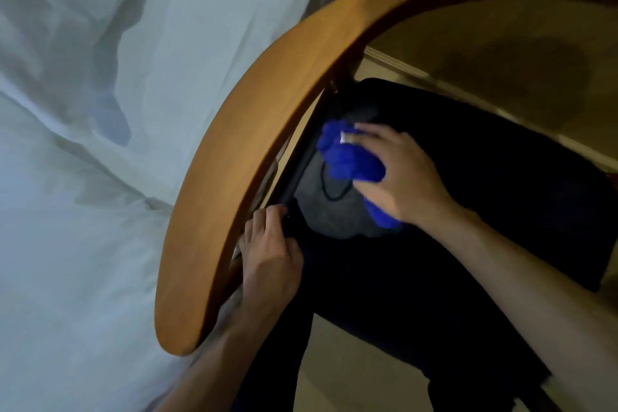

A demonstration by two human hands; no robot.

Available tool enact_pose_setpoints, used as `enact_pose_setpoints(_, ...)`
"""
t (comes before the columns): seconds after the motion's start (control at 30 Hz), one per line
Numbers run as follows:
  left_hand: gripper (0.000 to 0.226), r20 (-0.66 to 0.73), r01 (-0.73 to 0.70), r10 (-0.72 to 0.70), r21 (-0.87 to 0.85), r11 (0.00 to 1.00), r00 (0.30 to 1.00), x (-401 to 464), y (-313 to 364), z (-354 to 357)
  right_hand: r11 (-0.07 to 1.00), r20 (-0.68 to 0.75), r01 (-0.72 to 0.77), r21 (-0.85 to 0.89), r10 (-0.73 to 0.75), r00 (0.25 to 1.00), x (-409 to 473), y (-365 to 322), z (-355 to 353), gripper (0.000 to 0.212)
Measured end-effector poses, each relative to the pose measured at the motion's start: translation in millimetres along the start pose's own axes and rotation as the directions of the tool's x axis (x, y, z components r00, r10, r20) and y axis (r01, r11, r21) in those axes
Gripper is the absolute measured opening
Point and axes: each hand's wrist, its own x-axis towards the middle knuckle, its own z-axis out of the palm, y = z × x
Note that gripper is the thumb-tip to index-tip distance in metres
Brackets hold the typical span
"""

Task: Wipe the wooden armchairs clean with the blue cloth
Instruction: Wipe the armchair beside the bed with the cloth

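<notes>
The wooden armchair's curved arm and backrest rail [234, 157] sweeps from the lower left up to the top right. My right hand [404, 177] grips the bunched blue cloth [347, 157] and holds it low inside the chair, close to the dark seat [485, 184] and the rail's inner side. Just under the rail, my left hand [274, 257] has its fingers curled round the dark seat edge [294, 177]. The parts of the chair under the rail are dim and hard to make out.
A bed with a white sheet [100, 110] fills the left side, right against the chair. Beige carpet [501, 40] shows behind and under the chair. Black clothing [384, 311] lies draped over the seat front.
</notes>
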Motion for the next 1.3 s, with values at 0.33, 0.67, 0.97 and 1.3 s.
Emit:
enact_pose_setpoints(0.33,0.039,0.090,0.177,-0.168,-0.098,0.979,0.982,-23.1,7.1,-0.8,0.854,-0.066,-0.140,-0.501,0.123,0.990,57.6,-60.2,69.9,0.053)
enact_pose_setpoints(0.67,0.029,0.199,0.134,-0.156,0.123,0.983,0.967,-97.1,-19.2,-11.4,0.837,0.538,0.483,-0.257,-0.291,0.791,-76.8,-47.3,96.9,0.057)
enact_pose_setpoints(0.97,0.048,0.254,-0.258,0.199,0.223,0.940,0.946,-56.3,2.2,1.2,0.954,0.336,0.245,-0.172,-0.177,0.925,-143.4,27.7,16.8,0.078)
enact_pose_setpoints(1.3,0.044,0.339,-0.501,0.421,0.194,0.844,0.841,-43.0,73.0,33.0,0.831,-0.235,-0.525,-0.182,0.482,0.844,-112.8,150.9,-86.6,0.069)
